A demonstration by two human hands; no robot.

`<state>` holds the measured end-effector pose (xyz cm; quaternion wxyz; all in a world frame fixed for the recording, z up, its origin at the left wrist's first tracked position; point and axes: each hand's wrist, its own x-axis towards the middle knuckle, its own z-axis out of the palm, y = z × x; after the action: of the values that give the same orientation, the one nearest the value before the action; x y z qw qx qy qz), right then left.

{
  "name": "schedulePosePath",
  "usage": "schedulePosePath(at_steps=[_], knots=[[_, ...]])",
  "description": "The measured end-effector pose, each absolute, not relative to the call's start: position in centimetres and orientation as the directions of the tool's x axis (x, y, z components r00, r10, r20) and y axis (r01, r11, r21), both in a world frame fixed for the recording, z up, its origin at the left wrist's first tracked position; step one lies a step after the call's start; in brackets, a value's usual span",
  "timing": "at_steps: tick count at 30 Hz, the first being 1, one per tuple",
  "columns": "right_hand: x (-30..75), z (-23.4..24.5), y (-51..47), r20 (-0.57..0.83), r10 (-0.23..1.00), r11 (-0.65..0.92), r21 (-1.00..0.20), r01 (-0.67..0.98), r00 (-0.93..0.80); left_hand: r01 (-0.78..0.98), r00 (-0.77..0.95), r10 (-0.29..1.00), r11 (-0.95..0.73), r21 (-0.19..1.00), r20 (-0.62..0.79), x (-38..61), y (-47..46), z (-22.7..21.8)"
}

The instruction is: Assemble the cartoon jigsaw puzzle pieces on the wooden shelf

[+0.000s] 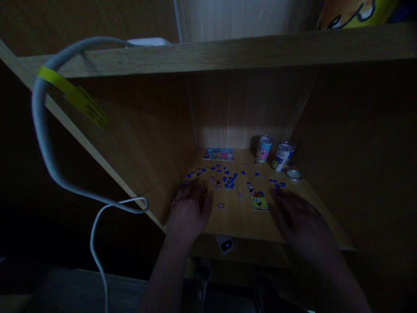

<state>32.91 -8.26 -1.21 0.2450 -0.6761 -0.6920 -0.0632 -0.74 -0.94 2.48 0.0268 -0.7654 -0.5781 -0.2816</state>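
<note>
My left hand [189, 209] rests on the wooden shelf board at the left, thumb apart from the fingers, beside an arc of loose blue puzzle pieces [197, 172]. Nothing shows in its grasp, though the fingertips are dim. On the right, my right hand [301, 219] lies open, fingers apart. Its fingertips are close to a small group of blue pieces [277, 183]. Just left of that hand is a joined puzzle section [259, 201] with a yellow cartoon character. More loose pieces [230, 180] are scattered between the hands, some face down.
Two cartoon-printed cans [263, 149] stand at the back right, with a round metal lid [293, 174] nearby. A picture strip [219, 154] lies by the back wall. An upper shelf [208, 56] overhangs, and a white cable [42, 126] loops at the left.
</note>
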Motion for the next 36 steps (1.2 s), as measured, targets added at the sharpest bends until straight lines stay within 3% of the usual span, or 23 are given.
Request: schedulePosePath(at_steps=[36], knots=[[32.54, -0.34, -8.27, 0.423, 0.905, 0.066, -0.243, 0.968, 0.045, 0.902, 0.178, 0.872, -0.33, 0.28, 0.455, -0.72, -0.72, 2.82]])
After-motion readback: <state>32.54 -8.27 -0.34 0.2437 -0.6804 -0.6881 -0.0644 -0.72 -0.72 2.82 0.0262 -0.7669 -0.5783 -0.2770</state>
